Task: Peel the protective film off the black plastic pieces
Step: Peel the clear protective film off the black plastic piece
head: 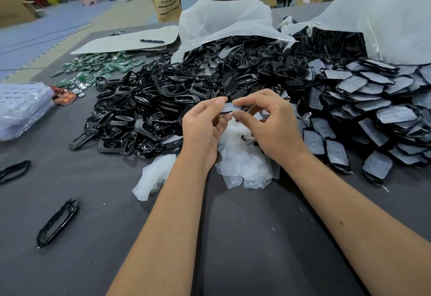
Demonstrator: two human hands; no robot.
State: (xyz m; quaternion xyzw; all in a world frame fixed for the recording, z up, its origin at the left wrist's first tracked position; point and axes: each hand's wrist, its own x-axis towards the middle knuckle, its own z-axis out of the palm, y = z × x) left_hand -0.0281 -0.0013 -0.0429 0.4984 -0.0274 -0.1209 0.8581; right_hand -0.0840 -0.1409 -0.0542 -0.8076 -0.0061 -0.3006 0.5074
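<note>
My left hand (203, 130) and my right hand (270, 123) meet above the grey table (233, 237). Between their fingertips they pinch one black plastic piece (229, 109), seen edge-on, with pale film on its upper side. Below the hands lies a heap of peeled white film (242, 160). More film (154, 174) lies to its left. To the right spreads a pile of film-covered black pieces (373, 109). A big heap of bare black frames (158, 104) lies behind and to the left.
Two loose black frames (57, 222) (14, 171) lie at the near left. Green circuit boards (98, 67) and a stack of clear trays (21, 106) sit further left. Two open white plastic bags (224, 23) (384, 16) spill parts at the back. A pen (151, 41) rests on a grey sheet.
</note>
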